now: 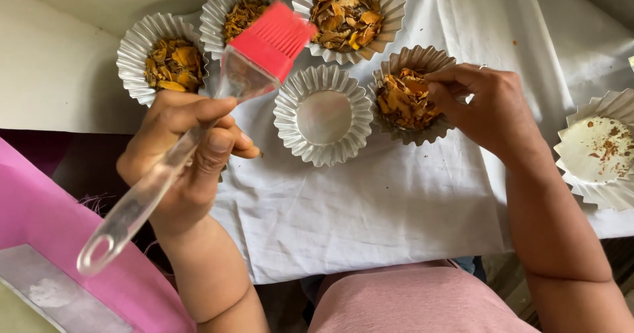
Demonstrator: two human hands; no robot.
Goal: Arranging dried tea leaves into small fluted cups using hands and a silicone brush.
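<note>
My left hand (188, 154) grips a clear-handled pastry brush (198, 135) with red silicone bristles, held slanted with the bristles up over the fluted moulds. My right hand (489, 105) pinches at the orange-brown dried pieces in a fluted metal mould (408, 95). An empty fluted mould (323, 115) sits between the two hands. Three more filled moulds lie behind: one at the far left (168, 62), one behind the brush head (239, 12), one at the top middle (349, 16).
All moulds rest on a white cloth (370, 207) spread over the table. A white paper plate (601, 151) with crumbs sits at the right edge. A pink object (46, 221) lies at the lower left. My pink-clad lap fills the bottom.
</note>
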